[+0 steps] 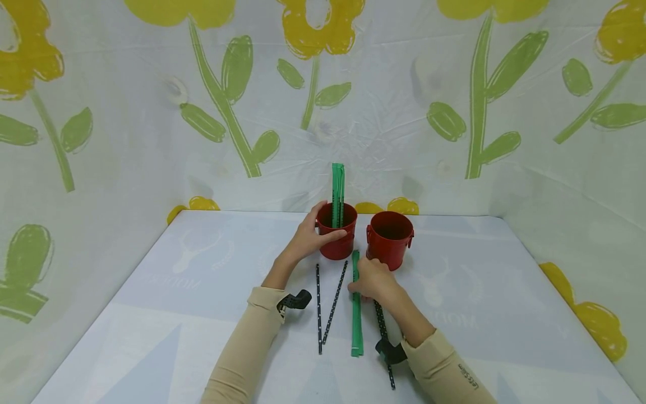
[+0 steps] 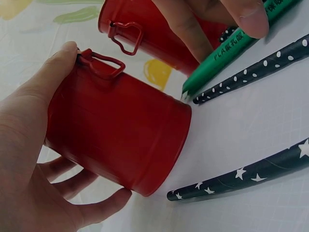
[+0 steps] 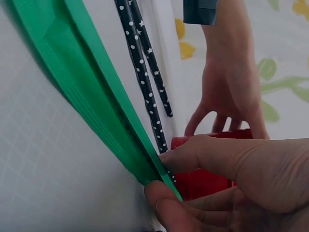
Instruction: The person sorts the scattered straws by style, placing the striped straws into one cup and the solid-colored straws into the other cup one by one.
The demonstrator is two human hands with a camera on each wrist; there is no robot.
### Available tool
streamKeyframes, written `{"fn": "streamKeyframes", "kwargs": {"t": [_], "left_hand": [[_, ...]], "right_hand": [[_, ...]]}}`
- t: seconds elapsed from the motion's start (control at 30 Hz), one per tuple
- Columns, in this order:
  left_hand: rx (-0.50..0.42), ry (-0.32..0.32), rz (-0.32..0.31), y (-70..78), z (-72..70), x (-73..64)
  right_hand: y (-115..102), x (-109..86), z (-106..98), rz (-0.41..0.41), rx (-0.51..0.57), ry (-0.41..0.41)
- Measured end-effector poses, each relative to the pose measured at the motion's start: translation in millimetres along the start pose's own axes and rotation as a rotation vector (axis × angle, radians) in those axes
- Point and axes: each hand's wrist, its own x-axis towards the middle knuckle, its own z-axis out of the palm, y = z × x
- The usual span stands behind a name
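Clock is centred on the lying green packet (image 1: 356,331), 12 away from the wearer. It's on the table (image 1: 202,325); left red bucket (image 1: 341,247) near 11:30, right red bucket (image 1: 391,247) at 1. I've got the right hand (image 1: 375,279) pinching that packet, narrow; left hand (image 1: 307,241) spread wide, gripping the left red bucket.

Risks, my call: the pinch is nearer the packet's 12 end, so the 6 end could sag or swing into the dotted straw (image 1: 335,303) at 9. Right knuckles are close to the right red bucket; a sloppy lift could knock it. Right wrist camera (image 1: 391,353) is over the third dark straw (image 1: 381,324) at 5, could sweep it. Upright green packets (image 1: 337,188) stick well above the left red bucket's rim, so a jerk from the left hand could topple them sideways.

Can't make out: inside of the right red bucket, too dark; lower ends of the upright green packets; whether knuckles touch the bucket; far end of the third dark straw, under the right hand, so I can't tell if that's pinched too. Left wrist view crops the right red bucket.
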Motion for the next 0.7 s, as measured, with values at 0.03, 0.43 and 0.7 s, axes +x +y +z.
{"fn": "streamKeyframes", "kwargs": {"t": [0.03,0.43,0.7], "left_hand": [[-0.001,-0.001,0.0,0.1,0.0,0.0],[-0.004,-0.003,0.0,1.4,-0.1,0.1],[0.0,-0.005,-0.002,0.3,0.2,0.2]], "right_hand": [[0.3,0.1,-0.5,0.004,0.008,-0.004],[2.1,3.7,-6.2,0.033,0.058,-0.048],[2.5,2.3,-9.3,0.044,0.059,-0.04]]}}
